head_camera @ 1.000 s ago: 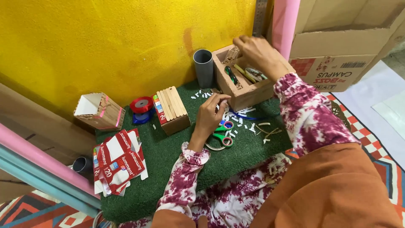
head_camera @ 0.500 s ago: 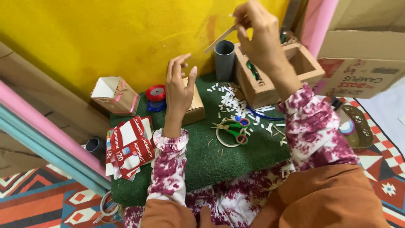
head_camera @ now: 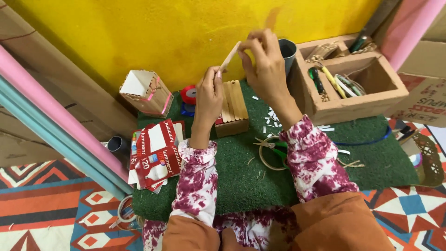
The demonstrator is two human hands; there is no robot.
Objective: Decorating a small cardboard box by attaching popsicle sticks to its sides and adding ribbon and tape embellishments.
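Both hands are up above the green mat (head_camera: 241, 186), pinching one flat wooden craft stick (head_camera: 229, 57): left hand (head_camera: 209, 95) at its lower end, right hand (head_camera: 265, 62) at the top. It looks light, thin, stiff but snappable, best gripped at the ends.

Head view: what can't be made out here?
- Wooden stick: the ends are covered by the left hand and right hand.
- Scissors: partly under the right sleeve.
- Wooden box: contents too small and tangled to identify.
- Grey tube: mostly behind the right hand.
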